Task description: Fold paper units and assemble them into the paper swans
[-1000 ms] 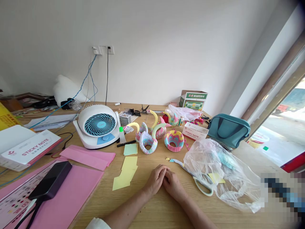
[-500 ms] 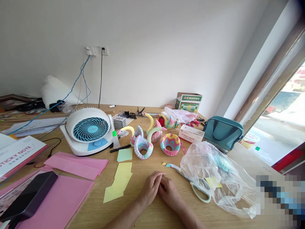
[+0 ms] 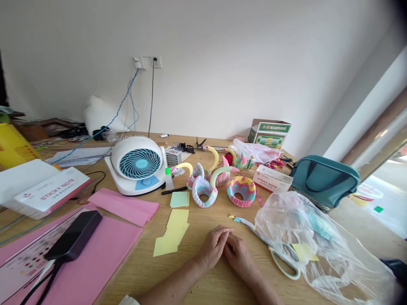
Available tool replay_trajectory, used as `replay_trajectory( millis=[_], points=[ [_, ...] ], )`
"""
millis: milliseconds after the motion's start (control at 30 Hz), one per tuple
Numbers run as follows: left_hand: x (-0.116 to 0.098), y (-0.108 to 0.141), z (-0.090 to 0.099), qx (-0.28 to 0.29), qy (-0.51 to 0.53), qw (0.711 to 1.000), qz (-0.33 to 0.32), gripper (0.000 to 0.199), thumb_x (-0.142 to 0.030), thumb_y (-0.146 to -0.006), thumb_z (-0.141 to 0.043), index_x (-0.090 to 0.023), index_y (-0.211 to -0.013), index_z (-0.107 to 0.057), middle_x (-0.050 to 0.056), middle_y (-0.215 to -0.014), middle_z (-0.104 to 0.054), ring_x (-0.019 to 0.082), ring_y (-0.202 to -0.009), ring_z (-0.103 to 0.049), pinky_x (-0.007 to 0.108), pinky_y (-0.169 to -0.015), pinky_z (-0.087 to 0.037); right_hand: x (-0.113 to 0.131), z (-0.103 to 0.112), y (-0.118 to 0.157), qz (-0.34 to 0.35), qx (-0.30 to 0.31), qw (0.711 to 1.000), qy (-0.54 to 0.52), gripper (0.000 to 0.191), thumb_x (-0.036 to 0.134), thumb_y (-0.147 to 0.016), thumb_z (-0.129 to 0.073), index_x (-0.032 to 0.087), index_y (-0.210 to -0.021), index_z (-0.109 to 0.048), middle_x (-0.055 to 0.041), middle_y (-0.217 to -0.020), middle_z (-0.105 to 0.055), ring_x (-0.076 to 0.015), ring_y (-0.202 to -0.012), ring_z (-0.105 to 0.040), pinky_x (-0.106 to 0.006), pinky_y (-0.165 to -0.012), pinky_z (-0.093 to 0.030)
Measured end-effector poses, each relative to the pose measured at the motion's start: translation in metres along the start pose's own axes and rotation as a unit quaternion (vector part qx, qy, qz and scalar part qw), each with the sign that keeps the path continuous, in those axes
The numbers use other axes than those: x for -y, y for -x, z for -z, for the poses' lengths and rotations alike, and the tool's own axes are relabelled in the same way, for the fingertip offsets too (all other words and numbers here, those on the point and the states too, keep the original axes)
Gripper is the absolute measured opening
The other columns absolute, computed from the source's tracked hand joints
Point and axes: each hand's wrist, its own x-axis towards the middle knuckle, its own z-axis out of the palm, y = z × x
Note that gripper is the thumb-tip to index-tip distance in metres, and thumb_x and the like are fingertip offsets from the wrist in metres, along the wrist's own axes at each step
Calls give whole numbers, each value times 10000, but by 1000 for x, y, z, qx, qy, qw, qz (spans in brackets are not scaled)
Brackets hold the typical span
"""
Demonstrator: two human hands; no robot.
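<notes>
Resting together on the wooden surface [image 3: 133, 271], the left hand [image 3: 212, 248] and right hand [image 3: 238, 256] lie relaxed, fingers touching, holding nothing. Just beyond the right hand, scissors [image 3: 280, 266] lie partly under a plastic bag [image 3: 318, 241]. Yellow paper strips [image 3: 171, 233] lie left of the hands; paper swans [image 3: 203, 192] stand farther up, mid-frame.
</notes>
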Motion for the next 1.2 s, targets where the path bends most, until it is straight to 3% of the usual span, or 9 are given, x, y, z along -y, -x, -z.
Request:
replay_trajectory(
  millis=[467, 1200],
  points=[
    [3, 2, -1, -5, -14, 1000, -4, 446, -439, -1019, -362, -175, -1080, -716, 101, -1077, -721, 199, -1044, -660, 326, -958, -493, -7, 0, 3, 6, 13, 1000, 14, 199, 150, -900, -485, 194, -815, -660, -58, -819, -713, -200, -746, -646, -282, -716, -509],
    [7, 0, -1, 12, -15, 1000, -14, 395, -382, -1027, -358, -180, -1095, -690, 82, -1094, -715, 192, -1061, -656, 328, -972, -498, 2, 1, 0, 37, 7, 999, -2, 254, 75, -879, -456, 188, -904, -681, -62, -870, -706, -201, -833, -649, -301, -773, -501]
  ],
)
